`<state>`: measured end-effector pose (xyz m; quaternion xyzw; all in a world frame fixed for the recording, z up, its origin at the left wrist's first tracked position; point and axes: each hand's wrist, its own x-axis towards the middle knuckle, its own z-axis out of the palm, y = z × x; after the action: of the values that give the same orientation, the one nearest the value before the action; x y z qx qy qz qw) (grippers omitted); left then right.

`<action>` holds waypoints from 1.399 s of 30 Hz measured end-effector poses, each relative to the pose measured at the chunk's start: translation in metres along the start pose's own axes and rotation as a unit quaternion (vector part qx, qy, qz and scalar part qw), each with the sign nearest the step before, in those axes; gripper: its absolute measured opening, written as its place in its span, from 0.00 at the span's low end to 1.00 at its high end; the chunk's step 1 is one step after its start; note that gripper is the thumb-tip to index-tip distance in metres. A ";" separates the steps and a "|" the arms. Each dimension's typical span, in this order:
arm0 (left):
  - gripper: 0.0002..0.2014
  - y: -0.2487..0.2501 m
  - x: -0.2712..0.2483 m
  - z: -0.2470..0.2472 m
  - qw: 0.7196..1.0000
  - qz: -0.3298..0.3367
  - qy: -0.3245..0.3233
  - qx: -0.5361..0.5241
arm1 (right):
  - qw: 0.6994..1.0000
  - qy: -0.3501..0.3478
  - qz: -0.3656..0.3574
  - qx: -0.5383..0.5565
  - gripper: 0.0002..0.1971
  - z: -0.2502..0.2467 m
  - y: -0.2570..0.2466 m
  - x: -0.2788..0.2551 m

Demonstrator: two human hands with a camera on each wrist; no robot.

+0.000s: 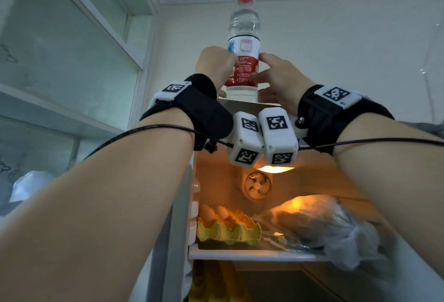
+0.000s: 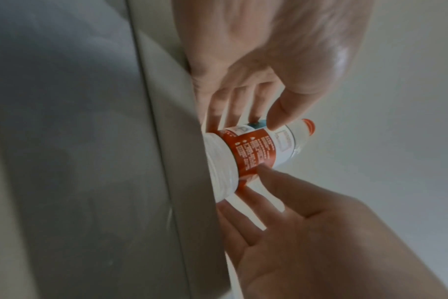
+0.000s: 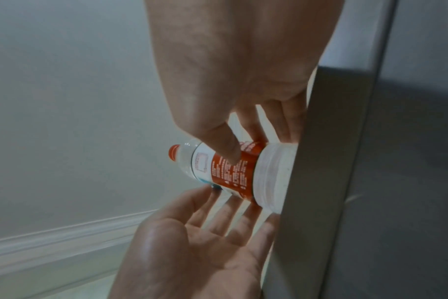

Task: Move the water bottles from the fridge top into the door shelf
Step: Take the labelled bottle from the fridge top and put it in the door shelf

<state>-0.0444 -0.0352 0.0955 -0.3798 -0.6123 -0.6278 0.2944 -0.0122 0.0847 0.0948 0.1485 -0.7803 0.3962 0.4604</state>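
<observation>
A clear water bottle with a red cap and a red-and-white label stands upright at the front edge of the fridge top. My left hand holds its left side and my right hand its right side, both at label height. In the left wrist view my left hand has its thumb on the bottle and its fingers behind it. In the right wrist view my right hand presses its thumb on the red label of the bottle, with its fingers behind.
Below my arms the fridge stands open and lit. On its upper shelf are a yellow egg carton and plastic bags. A glass-fronted cabinet is at the left, and the wall and ceiling are behind the bottle.
</observation>
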 end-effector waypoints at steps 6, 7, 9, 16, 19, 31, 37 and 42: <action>0.13 0.017 -0.013 0.012 0.996 0.030 -0.016 -0.085 | 0.999 0.032 -0.011 0.004 0.26 -0.027 -0.019 -0.020; 0.13 0.021 -0.016 0.015 0.995 0.030 -0.023 -0.095 | 0.999 0.039 -0.011 -0.006 0.26 -0.033 -0.022 -0.024; 0.14 0.026 -0.021 0.021 0.993 0.034 -0.039 -0.109 | 0.998 0.052 -0.011 -0.026 0.26 -0.044 -0.027 -0.032; 0.15 0.042 -0.034 0.053 0.981 0.049 -0.071 -0.175 | 0.991 0.096 0.007 -0.093 0.26 -0.082 -0.040 -0.062; 0.14 0.051 -0.043 0.069 0.968 0.026 -0.094 -0.231 | 0.986 0.113 0.019 -0.119 0.26 -0.100 -0.046 -0.076; 0.18 0.066 -0.089 0.137 0.914 -0.047 -0.190 -0.356 | 0.959 0.188 0.103 -0.186 0.27 -0.153 -0.051 -0.145; 0.18 0.063 -0.123 0.166 0.884 -0.084 -0.235 -0.394 | 0.944 0.220 0.146 -0.200 0.26 -0.172 -0.042 -0.183; 0.18 0.057 -0.151 0.186 0.855 -0.119 -0.274 -0.424 | 0.930 0.237 0.183 -0.211 0.26 -0.183 -0.033 -0.212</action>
<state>0.1060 0.1305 -0.0073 -0.5489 -0.3829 -0.7273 -0.1521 0.2299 0.1733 -0.0183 -0.1957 -0.7274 0.3239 0.5725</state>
